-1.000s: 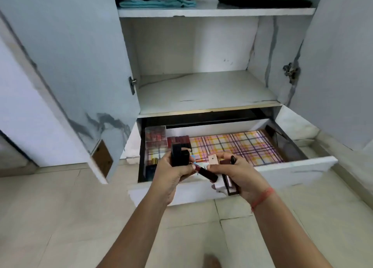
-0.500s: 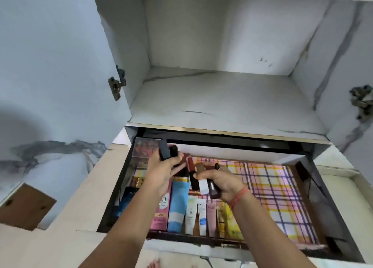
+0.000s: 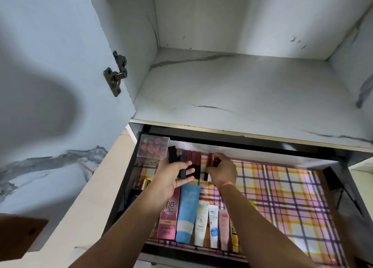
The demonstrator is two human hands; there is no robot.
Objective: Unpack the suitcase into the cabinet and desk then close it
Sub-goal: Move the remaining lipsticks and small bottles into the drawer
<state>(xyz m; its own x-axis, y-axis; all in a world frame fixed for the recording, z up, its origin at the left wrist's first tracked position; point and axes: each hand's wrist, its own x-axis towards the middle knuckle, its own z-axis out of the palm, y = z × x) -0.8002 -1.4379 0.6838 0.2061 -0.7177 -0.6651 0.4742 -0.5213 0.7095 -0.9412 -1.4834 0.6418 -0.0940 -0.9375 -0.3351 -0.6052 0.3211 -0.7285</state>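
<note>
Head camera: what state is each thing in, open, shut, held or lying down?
Drawer: pulled open.
Left cabinet door: swung open.
Left hand: holds black lipstick cases.
Right hand: grips dark red lipsticks at drawer's back.
Blue tube: lying flat in drawer.
</note>
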